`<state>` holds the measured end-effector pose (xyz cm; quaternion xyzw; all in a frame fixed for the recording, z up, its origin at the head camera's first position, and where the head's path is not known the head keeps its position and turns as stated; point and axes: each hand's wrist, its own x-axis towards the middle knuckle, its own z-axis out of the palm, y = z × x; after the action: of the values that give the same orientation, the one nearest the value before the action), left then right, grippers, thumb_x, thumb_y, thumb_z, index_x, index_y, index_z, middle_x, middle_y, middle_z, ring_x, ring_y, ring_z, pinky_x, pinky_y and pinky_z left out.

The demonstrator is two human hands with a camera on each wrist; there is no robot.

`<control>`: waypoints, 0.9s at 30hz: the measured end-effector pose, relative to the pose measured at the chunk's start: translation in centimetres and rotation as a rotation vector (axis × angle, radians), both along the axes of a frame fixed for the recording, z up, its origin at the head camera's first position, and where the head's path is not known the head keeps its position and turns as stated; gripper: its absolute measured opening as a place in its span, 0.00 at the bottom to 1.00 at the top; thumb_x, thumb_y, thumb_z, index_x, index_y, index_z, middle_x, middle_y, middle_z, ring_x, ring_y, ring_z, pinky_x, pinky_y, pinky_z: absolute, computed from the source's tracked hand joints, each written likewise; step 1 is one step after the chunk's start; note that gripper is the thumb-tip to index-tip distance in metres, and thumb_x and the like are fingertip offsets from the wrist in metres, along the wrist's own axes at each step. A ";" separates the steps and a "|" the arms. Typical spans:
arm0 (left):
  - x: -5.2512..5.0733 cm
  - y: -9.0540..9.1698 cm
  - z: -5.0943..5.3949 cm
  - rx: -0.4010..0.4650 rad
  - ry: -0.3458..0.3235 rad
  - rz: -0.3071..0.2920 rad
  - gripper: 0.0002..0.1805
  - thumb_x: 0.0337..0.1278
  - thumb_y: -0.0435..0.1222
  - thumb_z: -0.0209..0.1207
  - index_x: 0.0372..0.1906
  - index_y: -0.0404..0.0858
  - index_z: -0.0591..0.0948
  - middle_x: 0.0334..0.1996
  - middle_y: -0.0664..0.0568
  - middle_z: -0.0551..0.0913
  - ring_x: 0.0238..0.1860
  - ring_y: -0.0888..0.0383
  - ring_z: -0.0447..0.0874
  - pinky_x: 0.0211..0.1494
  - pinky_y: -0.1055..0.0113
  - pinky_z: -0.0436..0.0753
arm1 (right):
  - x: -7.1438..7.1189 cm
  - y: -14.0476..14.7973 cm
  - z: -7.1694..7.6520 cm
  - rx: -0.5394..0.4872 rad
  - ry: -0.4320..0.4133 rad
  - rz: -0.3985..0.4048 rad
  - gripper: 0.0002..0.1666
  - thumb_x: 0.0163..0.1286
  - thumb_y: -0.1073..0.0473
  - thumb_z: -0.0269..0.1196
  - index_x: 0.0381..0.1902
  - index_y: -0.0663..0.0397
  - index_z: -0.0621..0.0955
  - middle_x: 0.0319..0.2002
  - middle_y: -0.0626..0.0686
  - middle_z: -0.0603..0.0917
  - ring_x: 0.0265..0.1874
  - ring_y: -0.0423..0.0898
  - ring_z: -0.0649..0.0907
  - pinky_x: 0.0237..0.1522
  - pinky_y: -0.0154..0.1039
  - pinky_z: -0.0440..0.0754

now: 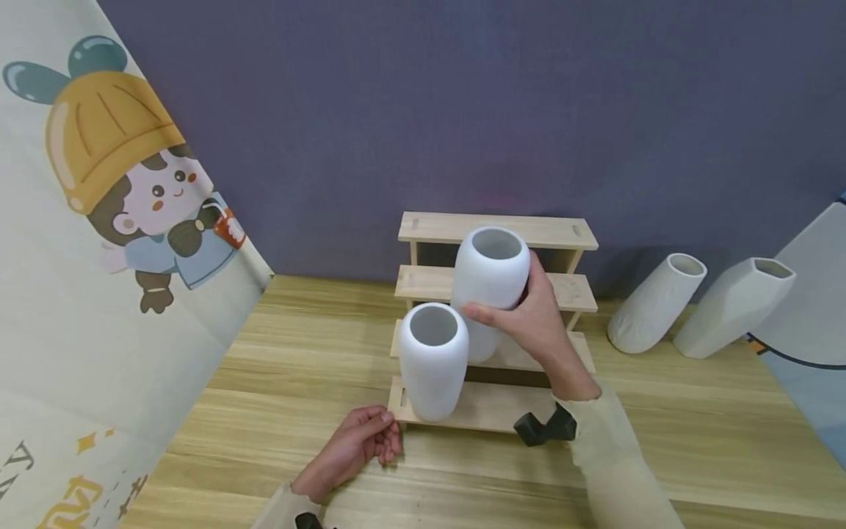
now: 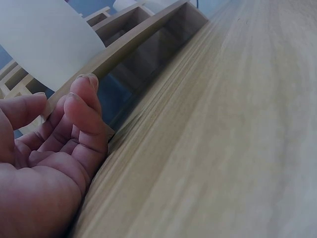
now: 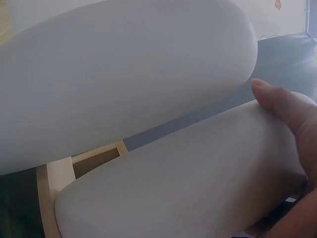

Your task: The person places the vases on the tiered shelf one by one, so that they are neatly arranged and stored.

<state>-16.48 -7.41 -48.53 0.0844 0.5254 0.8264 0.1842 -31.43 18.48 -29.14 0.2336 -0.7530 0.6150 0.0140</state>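
My right hand (image 1: 538,316) grips a smooth white vase (image 1: 492,275) from its right side, thumb across the front. The vase is upright; its base is around the second step from the bottom of a wooden stepped shelf (image 1: 496,400), and whether it touches is unclear. A similar white vase (image 1: 434,367) stands on the lowest step, at the left end. At that step's left front corner, my left hand (image 1: 363,441) pinches the board's edge between thumb and curled fingers. The right wrist view shows the gripped vase (image 3: 183,178) below the other vase (image 3: 129,74).
Right of the shelf, a textured white vase (image 1: 654,305) and a faceted white vase (image 1: 734,308) stand on the wooden table (image 1: 291,345). A dark blue-grey panel (image 1: 423,110) rises behind. A cartoon-printed sheet (image 1: 40,294) borders the left.
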 end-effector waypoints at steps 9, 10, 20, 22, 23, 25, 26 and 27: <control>0.0 0.0 0.2 0.001 0.002 -0.006 0.15 0.80 0.36 0.42 0.38 0.40 0.78 0.30 0.59 0.87 0.28 0.68 0.82 0.31 0.78 0.81 | 0.2 0.4 0.0 0.012 -0.001 0.015 0.55 0.49 0.66 0.78 0.71 0.48 0.62 0.57 0.47 0.75 0.51 0.44 0.80 0.50 0.38 0.82; 0.0 0.0 0.2 0.001 0.001 -0.006 0.15 0.80 0.36 0.42 0.38 0.40 0.78 0.30 0.59 0.87 0.28 0.69 0.82 0.31 0.78 0.81 | 0.2 0.4 0.0 0.015 -0.003 0.013 0.55 0.49 0.66 0.78 0.71 0.48 0.62 0.57 0.47 0.75 0.51 0.45 0.80 0.50 0.39 0.83; 1.4 -1.4 0.2 -0.005 0.001 -0.048 0.15 0.79 0.36 0.42 0.39 0.41 0.79 0.30 0.59 0.87 0.28 0.68 0.82 0.31 0.78 0.81 | 2.8 0.6 -0.6 0.036 -0.051 -0.036 0.57 0.52 0.64 0.77 0.75 0.44 0.59 0.65 0.53 0.74 0.59 0.49 0.78 0.61 0.53 0.80; 1.8 -1.8 0.1 -0.007 0.000 -0.057 0.15 0.79 0.36 0.42 0.39 0.41 0.79 0.30 0.59 0.87 0.28 0.68 0.82 0.31 0.78 0.81 | 3.5 0.6 -0.8 0.025 -0.055 -0.043 0.57 0.52 0.65 0.77 0.75 0.44 0.59 0.67 0.52 0.73 0.63 0.49 0.76 0.66 0.54 0.77; 2.0 -2.0 0.1 -0.008 -0.002 -0.061 0.15 0.79 0.36 0.42 0.39 0.41 0.79 0.30 0.59 0.87 0.28 0.68 0.82 0.31 0.78 0.81 | 3.8 0.6 -0.9 0.020 -0.056 -0.046 0.57 0.52 0.65 0.77 0.75 0.44 0.59 0.68 0.51 0.73 0.64 0.48 0.75 0.67 0.53 0.76; 2.3 -2.3 0.0 -0.010 -0.001 -0.070 0.15 0.79 0.36 0.42 0.39 0.41 0.78 0.30 0.59 0.87 0.28 0.68 0.82 0.31 0.78 0.81 | 4.5 0.7 -1.1 0.021 -0.056 -0.060 0.57 0.52 0.66 0.77 0.74 0.43 0.60 0.69 0.50 0.73 0.66 0.47 0.75 0.68 0.48 0.77; 2.4 -2.5 0.0 -0.011 -0.001 -0.075 0.15 0.79 0.36 0.42 0.38 0.41 0.79 0.30 0.59 0.87 0.28 0.68 0.82 0.31 0.78 0.81 | 4.8 0.8 -1.2 0.027 -0.052 -0.070 0.56 0.52 0.65 0.77 0.74 0.42 0.60 0.69 0.49 0.72 0.66 0.46 0.74 0.67 0.44 0.78; 2.6 -2.7 0.0 -0.011 -0.002 -0.080 0.15 0.79 0.36 0.41 0.38 0.41 0.79 0.30 0.59 0.87 0.28 0.68 0.82 0.31 0.78 0.81 | 5.2 0.8 -1.3 0.033 -0.048 -0.081 0.56 0.53 0.65 0.77 0.74 0.42 0.60 0.69 0.49 0.72 0.66 0.45 0.74 0.65 0.39 0.78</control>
<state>-13.86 -10.09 -48.55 0.1036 0.5259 0.8156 0.2180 -26.27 19.32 -30.45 0.1883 -0.7720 0.6068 0.0173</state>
